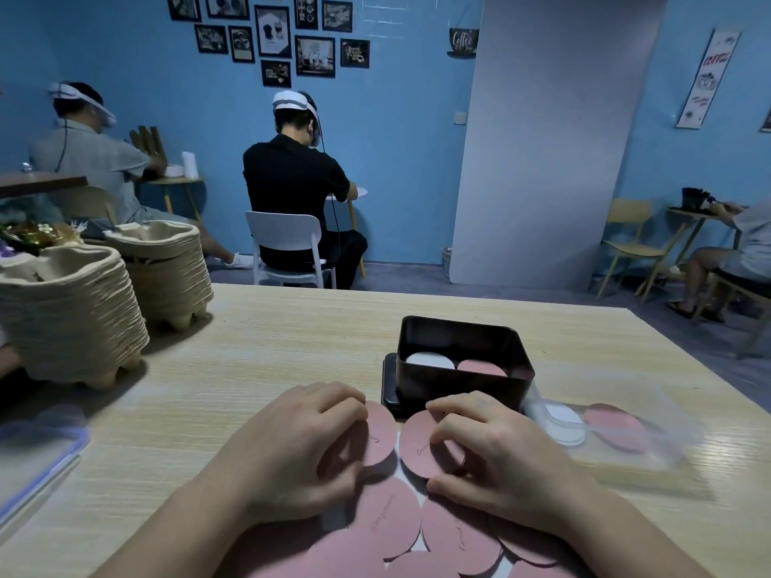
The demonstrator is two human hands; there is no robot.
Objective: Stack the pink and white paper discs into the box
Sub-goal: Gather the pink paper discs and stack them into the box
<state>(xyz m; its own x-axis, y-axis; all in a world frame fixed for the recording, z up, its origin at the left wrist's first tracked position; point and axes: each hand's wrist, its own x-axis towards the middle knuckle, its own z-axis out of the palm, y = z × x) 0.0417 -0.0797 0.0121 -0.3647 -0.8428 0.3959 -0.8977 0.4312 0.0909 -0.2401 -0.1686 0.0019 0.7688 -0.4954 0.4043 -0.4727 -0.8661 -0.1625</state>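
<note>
Wood-grain table (292, 348): pale, matt, fine streaks. Black box (459, 390): smooth, faint sheen, looks like metal. Pink discs (388, 523): paper, matt, flat. Stacked trays (71, 323) at 10 o'clock: moulded pulp, rough, fibrous. Tub (667, 448) at 3 o'clock: clear plastic, glossy.

We see dim room, cool blue cast over everything. Soft diffuse light from above. Worktop (292, 340) palest area, faint sheen near right edge. We note soft dark shadows under tray stacks (71, 314) at left, black box (459, 390) nearly featureless. Wide-angle bend: white panel (550, 139) leans, worktop edges splay. Clear tub (617, 448) at right smeared; pink discs (388, 523) at bottom edge soft, stretched. Wall pictures (273, 31) grainy, unreadable.
</note>
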